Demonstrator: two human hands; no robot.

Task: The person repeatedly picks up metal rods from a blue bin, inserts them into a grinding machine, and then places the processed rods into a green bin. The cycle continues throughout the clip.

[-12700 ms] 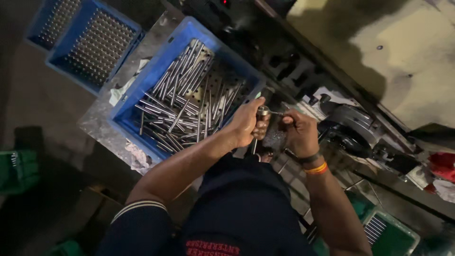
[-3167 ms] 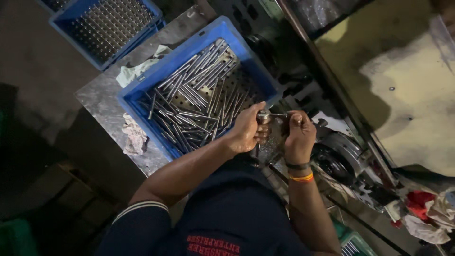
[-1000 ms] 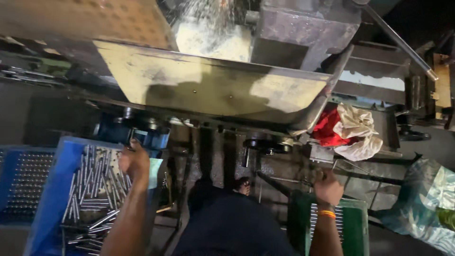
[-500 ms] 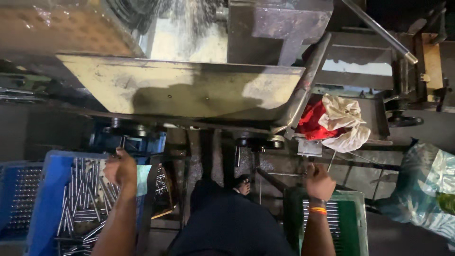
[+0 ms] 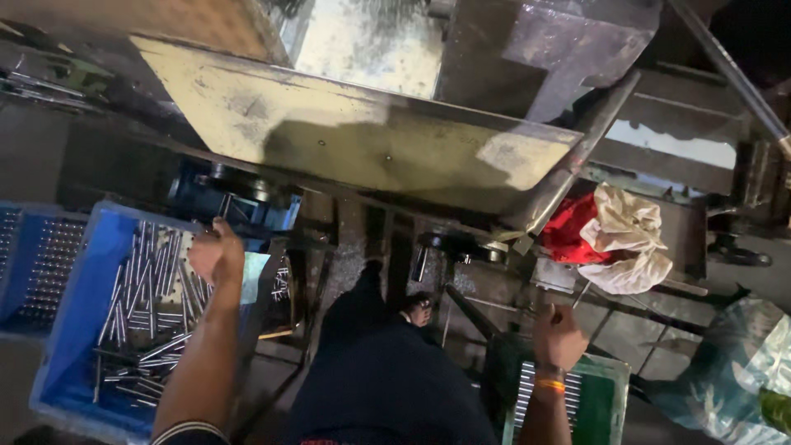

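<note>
The left hand (image 5: 216, 254) hangs over the far edge of a blue crate (image 5: 72, 346), at about nine o'clock from the person's dark-clothed body. Its fingers are curled in loosely, knuckles up; whether they grip anything I cannot tell, since the palm faces away. Beneath and toward seven o'clock of that hand, the crate holds a loose heap of thin metal rods (image 5: 140, 305), lying mostly lengthwise. A second blue tray (image 5: 37, 264) with rows of small upright pieces sits just beside the crate, further out at nine o'clock.

The right hand (image 5: 559, 334), with an orange band at the wrist, is at about three o'clock from the body, just above a green crate (image 5: 606, 404) in which a row of metal rods (image 5: 527, 394) stands packed side by side. Its fingers are closed narrow around something slim; what it is I cannot tell.

At twelve o'clock a large slanted metal plate (image 5: 362, 140) of a machine spans the view. At two o'clock from the right hand a bundle of red and pale cloth rags (image 5: 618, 239) rests on the machine frame. A crumpled plastic bag (image 5: 741, 363) lies at three o'clock, near the green crate.
</note>
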